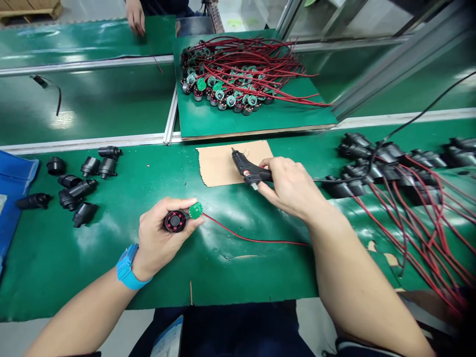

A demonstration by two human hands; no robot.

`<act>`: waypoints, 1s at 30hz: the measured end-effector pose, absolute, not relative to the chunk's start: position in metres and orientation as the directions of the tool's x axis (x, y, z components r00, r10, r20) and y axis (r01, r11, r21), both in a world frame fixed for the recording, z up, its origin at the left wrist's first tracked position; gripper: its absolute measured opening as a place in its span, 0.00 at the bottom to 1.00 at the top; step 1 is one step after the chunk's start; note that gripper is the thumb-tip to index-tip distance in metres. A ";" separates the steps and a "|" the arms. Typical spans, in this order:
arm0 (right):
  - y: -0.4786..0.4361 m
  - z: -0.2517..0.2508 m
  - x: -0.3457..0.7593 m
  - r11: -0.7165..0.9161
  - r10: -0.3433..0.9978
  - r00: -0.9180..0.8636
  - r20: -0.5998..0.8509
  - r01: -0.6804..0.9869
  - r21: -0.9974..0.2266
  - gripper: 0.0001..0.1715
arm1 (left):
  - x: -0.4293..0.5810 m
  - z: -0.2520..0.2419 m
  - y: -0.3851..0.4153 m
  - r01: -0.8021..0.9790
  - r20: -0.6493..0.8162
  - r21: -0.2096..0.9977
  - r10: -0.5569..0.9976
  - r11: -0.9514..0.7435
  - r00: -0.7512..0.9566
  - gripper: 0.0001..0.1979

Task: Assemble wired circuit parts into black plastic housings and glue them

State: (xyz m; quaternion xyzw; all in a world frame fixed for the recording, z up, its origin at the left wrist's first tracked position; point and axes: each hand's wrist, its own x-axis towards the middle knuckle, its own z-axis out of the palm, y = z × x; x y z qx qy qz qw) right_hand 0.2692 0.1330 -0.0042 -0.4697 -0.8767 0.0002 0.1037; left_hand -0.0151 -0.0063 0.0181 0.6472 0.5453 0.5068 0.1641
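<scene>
My left hand (158, 230) grips a small round motor (175, 221) with a black rim and red windings. Between its thumb and fingers there is also a round green circuit board (196, 210), from which a thin red wire (245, 239) trails right across the table. Wrapped in my right hand (293, 186) is a black glue gun (247, 168), its nozzle pointing up and left over a torn piece of cardboard (215, 163). Whether the gun touches the cardboard I cannot tell.
Several black plastic housings (85, 188) lie at left beside a blue bin (15, 198). A raised green board (260, 126) bears many wired motors. More housings (357, 171) with red wires crowd the right. A black cable (420, 119) crosses there. Another person's hand (135, 17) is at far left.
</scene>
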 end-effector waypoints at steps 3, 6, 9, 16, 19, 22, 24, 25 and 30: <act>0.129 -0.001 0.265 0.575 0.816 -0.555 0.162 0.806 -0.138 0.27 | -0.015 0.018 -0.007 0.550 0.484 0.758 0.868 -0.351 -0.114 0.12; 0.106 0.014 0.245 0.595 0.794 -0.566 0.222 0.648 -0.476 0.25 | -0.012 0.018 -0.007 0.555 0.485 0.756 0.866 -0.347 -0.118 0.12; 0.074 0.026 0.214 0.350 0.726 -0.679 0.108 0.231 -0.908 0.18 | -0.010 0.017 -0.008 0.548 0.468 0.762 0.878 -0.345 -0.099 0.12; 0.048 0.019 0.183 -0.170 0.818 -0.566 -0.099 -0.074 -0.983 0.14 | -0.009 0.017 -0.008 0.531 0.280 0.807 0.959 -0.259 0.042 0.19; 0.052 0.017 0.189 0.073 0.909 -0.413 0.062 0.009 -0.997 0.09 | -0.008 0.018 -0.008 0.512 0.236 0.810 0.958 -0.286 0.161 0.18; 0.052 0.018 0.193 0.401 0.880 -0.356 0.315 0.200 -0.894 0.05 | -0.006 0.018 -0.008 0.509 0.227 0.803 0.949 -0.309 0.218 0.16; 0.050 0.019 0.195 0.565 0.806 -0.393 0.442 0.290 -0.773 0.10 | -0.007 0.018 -0.008 0.517 0.225 0.798 0.949 -0.310 0.222 0.17; 0.049 0.020 0.195 0.622 0.770 -0.411 0.487 0.317 -0.716 0.11 | -0.007 0.017 -0.007 0.520 0.227 0.796 0.948 -0.312 0.221 0.17; 0.048 0.022 0.200 0.778 0.628 -0.495 0.600 0.371 -0.508 0.16 | -0.011 0.016 -0.003 0.512 0.206 0.814 0.960 -0.275 0.188 0.19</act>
